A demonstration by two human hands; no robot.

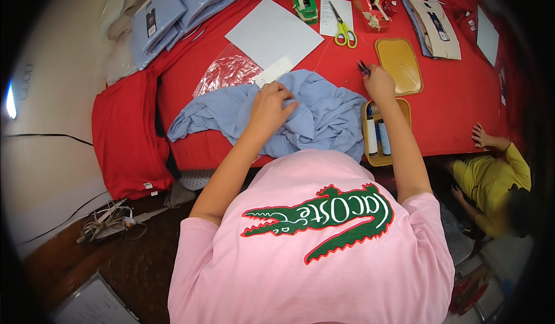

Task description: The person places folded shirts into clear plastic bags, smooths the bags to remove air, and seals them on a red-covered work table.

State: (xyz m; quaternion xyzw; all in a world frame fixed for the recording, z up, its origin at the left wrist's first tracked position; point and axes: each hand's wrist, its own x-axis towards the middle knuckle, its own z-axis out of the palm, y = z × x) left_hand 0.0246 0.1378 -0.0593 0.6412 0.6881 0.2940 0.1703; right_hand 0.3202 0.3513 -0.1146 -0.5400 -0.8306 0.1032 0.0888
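Far left: folded red cloth [128, 133] hanging over table edge. Next, clear plastic bag [227, 72] lying flat. Left hand [270, 105] palm down, thumb spread away from bent fingers; fingertips touching crumpled light-blue garment [315, 113], just beside white slip [274, 71]. Garment bunched at near table edge, directly in front of person. Small dark snips [363, 68] right of garment, blades pointing up-left. Right hand [380, 84] closed around snips, gripping handle end. Yellow container [366, 150] under right forearm, bottles inside; yellow lid [403, 64] just beyond.
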